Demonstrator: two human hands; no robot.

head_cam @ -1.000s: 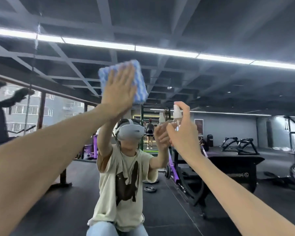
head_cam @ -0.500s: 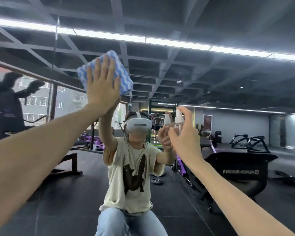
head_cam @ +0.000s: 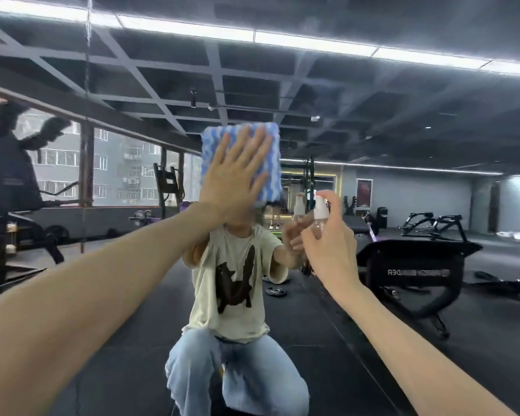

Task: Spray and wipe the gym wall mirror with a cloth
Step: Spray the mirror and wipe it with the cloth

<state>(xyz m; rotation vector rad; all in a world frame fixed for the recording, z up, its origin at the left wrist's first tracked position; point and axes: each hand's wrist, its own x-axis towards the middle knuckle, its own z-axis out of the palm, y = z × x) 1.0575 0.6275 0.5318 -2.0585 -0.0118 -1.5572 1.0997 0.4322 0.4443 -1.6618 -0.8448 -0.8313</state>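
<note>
**Fig.** Head view facing the wall mirror (head_cam: 373, 121); nearly all of the scene is refl.

- **Far left of the cloth:** a dark blurred figure (head_cam: 9, 163) by gym equipment, then windows (head_cam: 117, 172) w/ apartment blocks outside.
- **Centre:** the cloth (head_cam: 270, 187), thick, roughly rectangular, w/ blue-and-white wavy stripes, lies flat against the glass. It covers the head of the refl. person (head_cam: 231, 271).
- **L hand** (head_cam: 234, 172): laid over the cloth's left and middle part, palm to the cloth. Fingers are straight, spread apart and point up. Nothing curls round the cloth, so it is pressed, not pinched. The cloth's right edge and top corners show past the fingers.
- **Below the cloth:** the refl. person crouches on the dark floor in a cream T-shirt w/ dark print and pale jeans.
- **Lower, slightly right of the cloth:** a weight plate (head_cam: 275, 292) lies flat on the floor.
- **Just right of the cloth's lower corner:** the spray bottle (head_cam: 318, 228), small, w/ clear body and white pump head, stands upright. The refl. bottle (head_cam: 298, 205) is btwn it and the cloth.
- **R hand** (head_cam: 330, 244): grips the bottle, fingers and thumb curled round the body, index finger arched over the pump top. Whether the pump is pushed down, cannot tell.
- **Right of the cloth, lower:** a black bench (head_cam: 418, 265) w/ mirrored lettering.
</note>
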